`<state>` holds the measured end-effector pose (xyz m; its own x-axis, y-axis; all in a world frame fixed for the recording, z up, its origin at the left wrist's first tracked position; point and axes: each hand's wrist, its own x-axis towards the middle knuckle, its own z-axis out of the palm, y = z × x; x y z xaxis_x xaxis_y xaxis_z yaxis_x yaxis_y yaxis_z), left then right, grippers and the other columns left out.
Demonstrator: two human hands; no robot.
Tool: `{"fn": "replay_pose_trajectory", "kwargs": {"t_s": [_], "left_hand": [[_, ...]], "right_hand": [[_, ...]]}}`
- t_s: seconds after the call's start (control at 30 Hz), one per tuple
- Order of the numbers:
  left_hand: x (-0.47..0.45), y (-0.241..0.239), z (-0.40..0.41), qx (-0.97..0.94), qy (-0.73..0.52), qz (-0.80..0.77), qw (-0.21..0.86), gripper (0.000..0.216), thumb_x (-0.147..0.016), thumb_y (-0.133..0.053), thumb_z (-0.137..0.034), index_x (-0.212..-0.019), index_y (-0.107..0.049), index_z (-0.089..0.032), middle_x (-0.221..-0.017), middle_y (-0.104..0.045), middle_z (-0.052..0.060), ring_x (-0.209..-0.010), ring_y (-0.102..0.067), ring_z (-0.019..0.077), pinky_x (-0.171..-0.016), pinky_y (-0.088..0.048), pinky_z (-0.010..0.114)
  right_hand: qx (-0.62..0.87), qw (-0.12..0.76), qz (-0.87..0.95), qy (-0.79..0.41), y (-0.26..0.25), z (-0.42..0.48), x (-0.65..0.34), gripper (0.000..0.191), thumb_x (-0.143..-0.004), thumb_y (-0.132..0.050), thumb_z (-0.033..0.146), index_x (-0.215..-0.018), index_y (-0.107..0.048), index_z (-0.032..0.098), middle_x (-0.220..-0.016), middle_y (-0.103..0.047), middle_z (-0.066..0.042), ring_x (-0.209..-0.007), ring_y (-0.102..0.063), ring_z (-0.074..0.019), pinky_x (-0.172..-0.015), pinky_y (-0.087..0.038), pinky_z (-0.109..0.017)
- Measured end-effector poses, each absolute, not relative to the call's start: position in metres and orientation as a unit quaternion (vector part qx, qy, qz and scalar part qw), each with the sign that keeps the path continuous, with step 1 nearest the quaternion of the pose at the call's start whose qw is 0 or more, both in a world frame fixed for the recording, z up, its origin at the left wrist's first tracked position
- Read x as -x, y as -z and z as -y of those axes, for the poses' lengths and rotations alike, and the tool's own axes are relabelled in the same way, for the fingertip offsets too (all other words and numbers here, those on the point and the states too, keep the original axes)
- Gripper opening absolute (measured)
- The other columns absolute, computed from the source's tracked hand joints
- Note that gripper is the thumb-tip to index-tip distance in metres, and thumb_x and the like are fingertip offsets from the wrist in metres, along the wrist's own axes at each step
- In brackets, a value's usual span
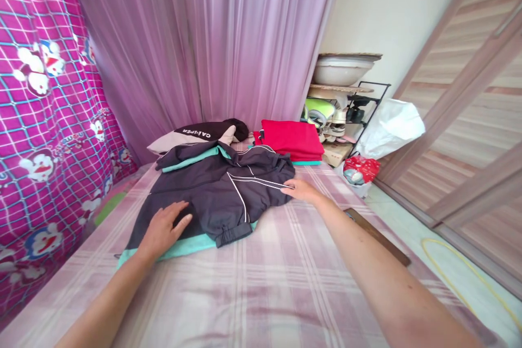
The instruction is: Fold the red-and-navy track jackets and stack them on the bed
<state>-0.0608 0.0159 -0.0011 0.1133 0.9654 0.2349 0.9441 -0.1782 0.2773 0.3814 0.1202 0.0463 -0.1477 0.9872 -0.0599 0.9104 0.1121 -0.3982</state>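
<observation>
A dark grey jacket (183,187) with white piping and a turquoise lining lies spread on the bed, one sleeve folded over its front with the elastic cuff toward me. My left hand (167,227) rests on the lower left part of the jacket, palm down, thumb and fingers apart. At the jacket's right edge, my right hand (300,190) pinches the dark fabric by the white piping; the fingertips are partly hidden. Behind the jacket lie a black and cream garment (175,143) with lettering and a folded red garment stack (291,138), turquoise showing beneath it.
A plaid sheet (244,293) covers the bed. On its right side lies a flat brown object (377,235). Beyond stand a shoe rack (373,106) topped by a basin (345,70), and white and red plastic bags (387,128). Purple curtains (244,38) hang behind; a wooden wardrobe (460,109) is at right.
</observation>
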Motion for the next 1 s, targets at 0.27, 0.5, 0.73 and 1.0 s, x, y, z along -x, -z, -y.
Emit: {"fn": "replay_pose_trajectory", "kwargs": {"t_s": [0.27, 0.5, 0.73, 1.0], "left_hand": [[0.074, 0.009, 0.008, -0.87, -0.05, -0.486, 0.072, 0.078, -0.082, -0.056, -0.07, -0.15, -0.043, -0.033, -0.159, -0.039, 0.01, -0.145, -0.038, 0.0333, -0.118, -0.031, 0.056], [0.086, 0.0, 0.001, -0.878, -0.047, -0.471, 0.068, 0.044, -0.098, -0.038, -0.053, -0.136, -0.059, -0.042, -0.152, -0.05, 0.001, -0.14, -0.047, 0.0252, -0.118, -0.033, 0.051], [0.08, -0.032, 0.014, -0.872, -0.017, -0.469, 0.136, 0.05, -0.092, -0.043, -0.063, -0.126, -0.069, -0.036, -0.147, -0.056, 0.003, -0.137, -0.051, 0.0259, -0.114, -0.041, 0.043], [0.077, -0.025, 0.009, -0.847, -0.082, -0.515, 0.098, 0.058, -0.091, -0.041, -0.066, -0.125, -0.071, -0.03, -0.142, -0.061, 0.007, -0.132, -0.055, 0.0271, -0.113, -0.042, 0.043]], "right_hand": [[0.671, 0.134, 0.709, -0.169, -0.038, -0.095, -0.411, 0.025, -0.086, -0.057, 0.038, -0.09, -0.076, 0.022, -0.082, -0.073, -0.003, -0.082, -0.066, -0.0216, -0.071, -0.046, -0.029], [0.579, 0.135, 0.7, -0.397, -0.021, -0.042, -0.459, 0.026, -0.07, -0.065, 0.044, -0.079, -0.068, 0.019, -0.066, -0.065, 0.001, -0.065, -0.058, -0.0164, -0.061, -0.043, -0.027], [0.6, -0.02, 0.724, -0.34, -0.046, -0.033, -0.452, 0.017, -0.066, -0.073, 0.037, -0.069, -0.07, 0.02, -0.065, -0.068, -0.001, -0.065, -0.062, -0.0174, -0.06, -0.044, -0.026], [0.539, 0.086, 0.835, -0.068, -0.079, -0.024, -0.349, 0.068, -0.085, -0.061, 0.023, -0.151, -0.044, 0.031, -0.12, -0.07, -0.006, -0.108, -0.065, -0.0216, -0.093, -0.046, -0.031]]}}
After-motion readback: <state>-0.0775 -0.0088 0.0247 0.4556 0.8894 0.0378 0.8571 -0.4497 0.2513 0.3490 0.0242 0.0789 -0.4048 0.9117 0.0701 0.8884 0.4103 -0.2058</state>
